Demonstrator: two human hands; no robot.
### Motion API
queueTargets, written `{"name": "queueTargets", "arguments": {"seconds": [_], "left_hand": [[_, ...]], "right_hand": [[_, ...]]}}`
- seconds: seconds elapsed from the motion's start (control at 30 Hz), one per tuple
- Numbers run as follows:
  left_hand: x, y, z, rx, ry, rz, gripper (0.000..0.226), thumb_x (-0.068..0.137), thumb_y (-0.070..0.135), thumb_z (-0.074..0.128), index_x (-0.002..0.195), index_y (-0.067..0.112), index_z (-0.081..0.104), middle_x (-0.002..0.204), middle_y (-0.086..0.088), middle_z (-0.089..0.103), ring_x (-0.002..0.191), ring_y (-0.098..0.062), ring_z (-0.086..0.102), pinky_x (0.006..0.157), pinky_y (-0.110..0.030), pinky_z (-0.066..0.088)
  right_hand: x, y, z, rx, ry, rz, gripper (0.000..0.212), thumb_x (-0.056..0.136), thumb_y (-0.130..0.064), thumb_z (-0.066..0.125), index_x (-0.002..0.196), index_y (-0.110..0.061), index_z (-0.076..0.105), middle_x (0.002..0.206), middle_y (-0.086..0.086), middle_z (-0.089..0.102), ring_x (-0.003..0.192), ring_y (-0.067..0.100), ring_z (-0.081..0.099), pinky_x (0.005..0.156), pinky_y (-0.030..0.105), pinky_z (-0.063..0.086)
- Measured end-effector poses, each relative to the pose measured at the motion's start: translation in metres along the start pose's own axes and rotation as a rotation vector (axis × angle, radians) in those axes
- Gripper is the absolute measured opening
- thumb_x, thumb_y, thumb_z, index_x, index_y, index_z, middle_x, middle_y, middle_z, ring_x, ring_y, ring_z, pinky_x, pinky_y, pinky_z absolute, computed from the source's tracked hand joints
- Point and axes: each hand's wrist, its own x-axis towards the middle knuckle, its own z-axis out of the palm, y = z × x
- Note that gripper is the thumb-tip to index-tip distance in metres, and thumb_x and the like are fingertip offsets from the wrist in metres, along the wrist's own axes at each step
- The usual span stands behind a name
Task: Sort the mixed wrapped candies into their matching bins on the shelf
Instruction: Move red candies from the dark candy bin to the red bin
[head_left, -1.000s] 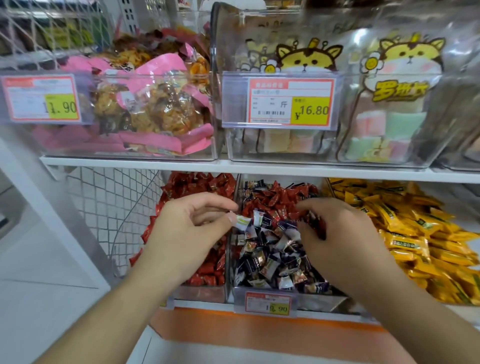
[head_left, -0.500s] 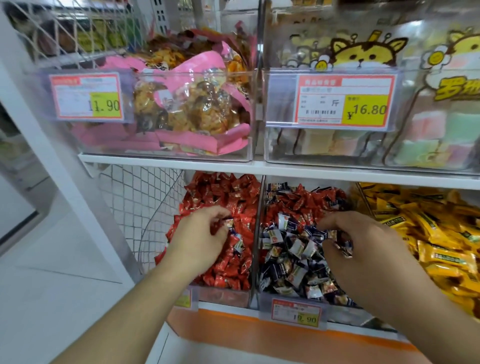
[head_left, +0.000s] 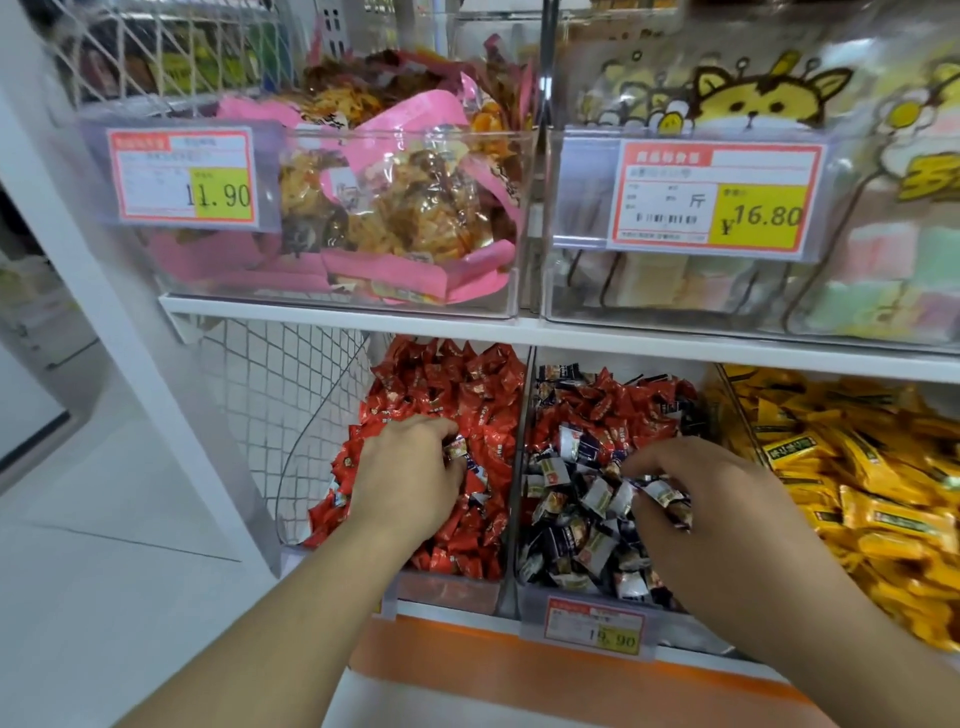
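On the lower shelf, the left clear bin (head_left: 498, 592) is full of red wrapped candies (head_left: 457, 384). The middle bin (head_left: 535, 597) holds dark navy-and-silver candies (head_left: 582, 525) with red ones (head_left: 613, 410) mixed in at the back. My left hand (head_left: 405, 483) is down in the red bin, its fingers curled round a few dark and silver candies (head_left: 461, 448). My right hand (head_left: 722, 519) is over the middle bin and grips a small bunch of dark and silver candies (head_left: 665, 493).
A bin of yellow wrapped candies (head_left: 857, 478) sits on the right. The upper shelf (head_left: 353, 312) carries clear bins of pink snack packs (head_left: 405, 218) and pastel marshmallow bags (head_left: 779, 270). Price tags (head_left: 597, 626) hang on the bin fronts. A wire mesh panel (head_left: 291, 395) closes the left side.
My left hand has moved left from the edge of the middle bin into the red bin, carrying a silver candy. My right hand stays in the middle bin and has closed on candies.
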Motion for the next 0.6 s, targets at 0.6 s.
{"name": "queueTargets", "arguments": {"seconds": [0.6], "left_hand": [[-0.007, -0.018, -0.042, -0.484, -0.062, -0.128, 0.016, 0.088, 0.033, 0.081, 0.098, 0.043, 0.072, 0.093, 0.016, 0.075, 0.096, 0.002, 0.067, 0.083, -0.023, 0.048]], "right_hand": [[-0.001, 0.001, 0.0, 0.019, -0.002, -0.013, 0.025, 0.094, -0.018, 0.066, 0.116, -0.03, 0.068, 0.127, -0.016, 0.061, 0.119, 0.007, 0.058, 0.087, 0.008, 0.036]]}}
